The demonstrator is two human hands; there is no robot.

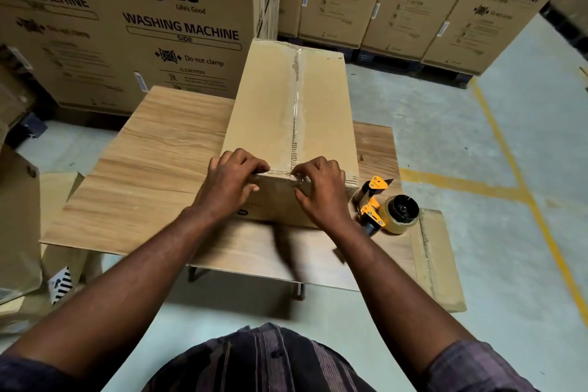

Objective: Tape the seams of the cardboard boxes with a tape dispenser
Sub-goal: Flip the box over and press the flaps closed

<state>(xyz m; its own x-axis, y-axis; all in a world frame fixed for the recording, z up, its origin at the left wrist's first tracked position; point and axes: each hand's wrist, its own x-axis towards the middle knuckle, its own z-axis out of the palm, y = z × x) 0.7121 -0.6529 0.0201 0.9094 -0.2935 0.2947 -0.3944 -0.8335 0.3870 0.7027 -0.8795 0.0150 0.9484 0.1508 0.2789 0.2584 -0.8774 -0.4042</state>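
Two grips on near top edge of cardboard box (270, 111), hands slightly apart. Left hand (234, 180) at 9 o'clock of taped seam (297, 105), fingers curled over edge. Right hand (321, 189) at 3 o'clock, pinching tape end down. Tape dispenser (386, 208) lies on table (143, 169), 3 o'clock of box, just beside.

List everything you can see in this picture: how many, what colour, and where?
cardboard box: one, brown, on the table, clear tape along its top seam
tape dispenser: one, yellow and black, on the table right of the box
table: one, light wood, centre
washing machine cartons: several, brown, stacked behind
flat cardboard: one, brown, by the table's right edge
floor lines: yellow, on the grey floor, right
left hand: one, gripping the box's near top edge
right hand: one, gripping the same edge at the taped seam
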